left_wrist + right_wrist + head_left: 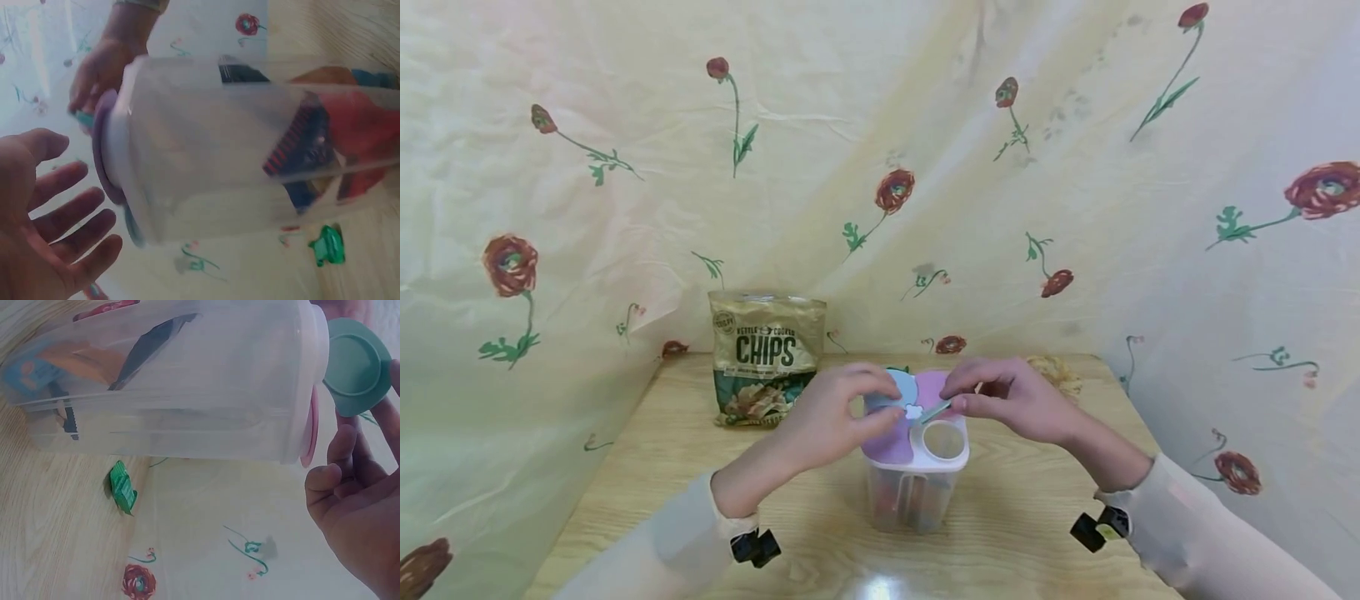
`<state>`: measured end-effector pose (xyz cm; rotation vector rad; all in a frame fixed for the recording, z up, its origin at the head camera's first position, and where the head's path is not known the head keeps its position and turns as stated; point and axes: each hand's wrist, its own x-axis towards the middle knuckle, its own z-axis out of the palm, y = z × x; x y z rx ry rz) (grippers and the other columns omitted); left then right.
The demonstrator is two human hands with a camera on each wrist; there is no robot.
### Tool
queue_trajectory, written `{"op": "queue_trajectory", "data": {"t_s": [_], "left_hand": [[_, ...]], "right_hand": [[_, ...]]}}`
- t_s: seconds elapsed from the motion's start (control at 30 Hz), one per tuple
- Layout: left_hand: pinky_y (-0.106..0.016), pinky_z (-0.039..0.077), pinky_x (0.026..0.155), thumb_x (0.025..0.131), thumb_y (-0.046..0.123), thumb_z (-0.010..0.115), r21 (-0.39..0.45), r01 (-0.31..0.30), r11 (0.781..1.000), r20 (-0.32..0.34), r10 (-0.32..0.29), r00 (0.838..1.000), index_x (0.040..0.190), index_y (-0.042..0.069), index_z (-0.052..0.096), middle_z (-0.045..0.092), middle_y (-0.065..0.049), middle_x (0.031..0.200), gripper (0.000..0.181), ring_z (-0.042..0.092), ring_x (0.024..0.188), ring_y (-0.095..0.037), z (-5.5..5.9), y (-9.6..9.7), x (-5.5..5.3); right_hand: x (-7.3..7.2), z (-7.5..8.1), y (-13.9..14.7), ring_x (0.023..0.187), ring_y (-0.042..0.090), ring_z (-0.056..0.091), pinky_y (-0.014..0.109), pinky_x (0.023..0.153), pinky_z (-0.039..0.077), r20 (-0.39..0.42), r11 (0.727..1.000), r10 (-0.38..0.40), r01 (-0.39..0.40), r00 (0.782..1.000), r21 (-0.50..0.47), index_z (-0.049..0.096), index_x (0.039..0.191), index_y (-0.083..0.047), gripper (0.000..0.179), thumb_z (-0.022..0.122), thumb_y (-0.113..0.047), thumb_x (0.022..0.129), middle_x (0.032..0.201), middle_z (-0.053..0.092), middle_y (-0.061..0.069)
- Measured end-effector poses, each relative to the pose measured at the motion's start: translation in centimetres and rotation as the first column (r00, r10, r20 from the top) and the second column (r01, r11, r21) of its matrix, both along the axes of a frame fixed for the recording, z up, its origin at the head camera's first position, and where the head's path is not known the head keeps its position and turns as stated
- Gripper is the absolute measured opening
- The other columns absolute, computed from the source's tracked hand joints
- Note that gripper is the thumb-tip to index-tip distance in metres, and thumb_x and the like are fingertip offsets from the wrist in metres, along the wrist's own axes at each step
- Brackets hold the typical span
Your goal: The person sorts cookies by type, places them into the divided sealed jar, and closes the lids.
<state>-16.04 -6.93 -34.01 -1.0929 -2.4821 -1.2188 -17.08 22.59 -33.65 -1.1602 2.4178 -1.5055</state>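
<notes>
A tall clear plastic storage container [917, 496] stands on the table, with a white lid carrying lilac, blue and green flaps. Tilted up beside the round opening [943, 440] is the green flap [355, 365], its edge pinched by my right hand [1018, 398]. My left hand [831, 414] hovers at the lid's left side, fingers loosely spread beside the lilac flap [891, 442] and holding nothing. Through the container's wall show several colourful packets [312, 144], red, dark blue and orange, in its lower part.
A gold and green bag of chips [766, 358] stands at the back left. Behind the container lies a small green wrapped packet [328, 245]. A crumpled yellowish item [1056, 375] lies at the table's back right. A flowered curtain [820, 150] hangs behind the wooden table [1022, 533].
</notes>
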Motion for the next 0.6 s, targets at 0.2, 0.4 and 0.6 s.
{"op": "queue_trajectory", "data": {"t_s": [0.2, 0.4, 0.6], "left_hand": [[-0.05, 0.045, 0.11, 0.093, 0.032, 0.076, 0.03, -0.047, 0.998, 0.239, 0.038, 0.97, 0.143, 0.017, 0.059, 0.059, 0.0, 0.144, 0.055, 0.055, 0.134, -0.023, -1.4, -2.0, -2.3], [-0.057, 0.036, 0.117, 0.098, 0.027, 0.072, 0.172, 0.082, 0.982, 0.48, -0.157, 0.863, 0.158, 0.013, 0.035, 0.045, -0.01, 0.156, 0.072, 0.044, 0.145, -0.033, -3.2, -3.5, -3.7], [-0.055, 0.038, 0.116, 0.097, 0.027, 0.073, 0.225, 0.188, 0.956, 0.533, -0.282, 0.798, 0.157, 0.013, 0.039, 0.046, -0.011, 0.155, 0.07, 0.046, 0.142, -0.035, -4.7, -3.5, -3.8]], "right_hand": [[0.7, -0.1, 0.6, 0.098, 0.017, 0.065, 0.028, 0.06, 0.05, -0.035, 0.998, -0.005, 0.007, 0.999, 0.055, 0.079, 0.111, -0.019, 0.025, 0.073, -0.002, 0.093, 0.114, 0.073, 0.002], [1.6, -0.8, 1.2, 0.104, 0.017, 0.065, 0.029, 0.065, 0.053, -0.064, 0.997, -0.019, 0.024, 0.998, 0.076, 0.079, 0.111, -0.023, 0.026, 0.075, -0.005, 0.092, 0.119, 0.072, 0.001], [2.7, -1.2, 1.6, 0.102, 0.014, 0.064, 0.028, 0.071, 0.052, -0.12, 0.993, -0.033, 0.045, 0.992, 0.104, 0.079, 0.111, -0.024, 0.026, 0.08, -0.01, 0.089, 0.12, 0.07, 0.002]]}}
